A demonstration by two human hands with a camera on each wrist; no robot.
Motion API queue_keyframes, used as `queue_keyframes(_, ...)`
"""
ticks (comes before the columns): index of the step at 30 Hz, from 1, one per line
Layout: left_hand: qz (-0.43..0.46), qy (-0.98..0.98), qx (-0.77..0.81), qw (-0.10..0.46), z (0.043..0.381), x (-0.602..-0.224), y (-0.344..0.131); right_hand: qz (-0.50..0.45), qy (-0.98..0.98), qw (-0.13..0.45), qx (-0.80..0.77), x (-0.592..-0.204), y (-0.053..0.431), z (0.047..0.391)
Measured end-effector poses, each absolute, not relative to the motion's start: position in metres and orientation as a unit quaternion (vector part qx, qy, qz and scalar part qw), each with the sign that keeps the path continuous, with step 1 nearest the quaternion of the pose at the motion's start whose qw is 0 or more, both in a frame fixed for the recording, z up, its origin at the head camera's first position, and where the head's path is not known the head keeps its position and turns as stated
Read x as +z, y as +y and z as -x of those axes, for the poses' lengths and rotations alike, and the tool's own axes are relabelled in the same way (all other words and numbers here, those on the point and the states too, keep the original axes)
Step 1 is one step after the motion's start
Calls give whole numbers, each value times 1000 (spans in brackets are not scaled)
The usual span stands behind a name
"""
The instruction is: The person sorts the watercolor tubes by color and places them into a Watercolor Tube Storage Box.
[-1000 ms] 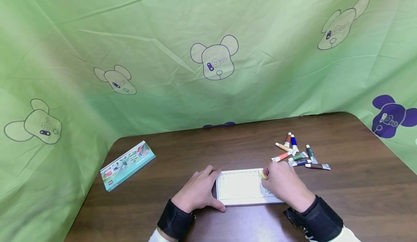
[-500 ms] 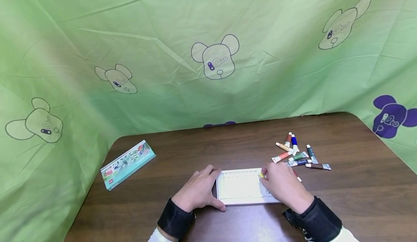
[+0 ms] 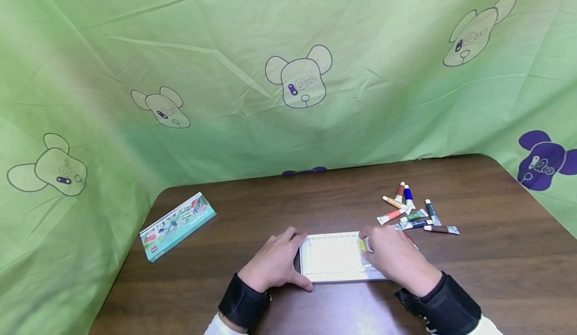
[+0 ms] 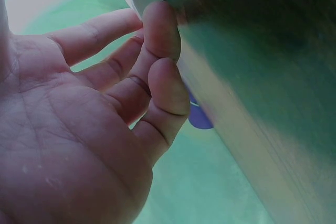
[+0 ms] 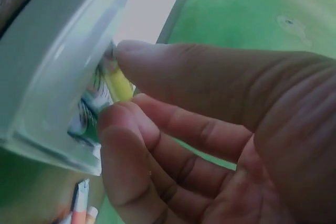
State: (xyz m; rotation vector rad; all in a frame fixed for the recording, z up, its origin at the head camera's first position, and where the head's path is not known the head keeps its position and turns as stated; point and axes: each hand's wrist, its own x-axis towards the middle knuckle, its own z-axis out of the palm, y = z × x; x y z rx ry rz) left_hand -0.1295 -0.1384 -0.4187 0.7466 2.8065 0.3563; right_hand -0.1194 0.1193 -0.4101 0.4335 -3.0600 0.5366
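A shallow white tray lies on the table in front of me. My left hand holds its left end, thumb by the front corner and fingers along the side and back corner; the left wrist view shows the fingertips on the tray's edge, the thumb out of sight. At the tray's right end, my right hand holds a yellow-banded paint tube between thumb and fingertips, inside a compartment. Other paint tubes lie beside it there, mostly hidden from above by the hand.
Beyond the right hand several loose paint tubes are scattered, among them an orange-red tube, a green tube and a brown tube. A turquoise printed box lies at the table's left. A green curtain hangs behind.
The right thumb and forefinger have spread apart, so more of the yellow-banded tube shows in the tray. The left hand has kept its place on the tray.
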Motion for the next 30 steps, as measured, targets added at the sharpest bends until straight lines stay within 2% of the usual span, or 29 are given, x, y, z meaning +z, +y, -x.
queue_keyframes(13, -257, 953, 121, 106, 130, -418, -139, -190, -972, 14, 140, -413, 120, 120)
queue_keyframes(30, -258, 953, 120, 105, 129, -418, -138, -192, -971, 13, 144, -409, 122, 119)
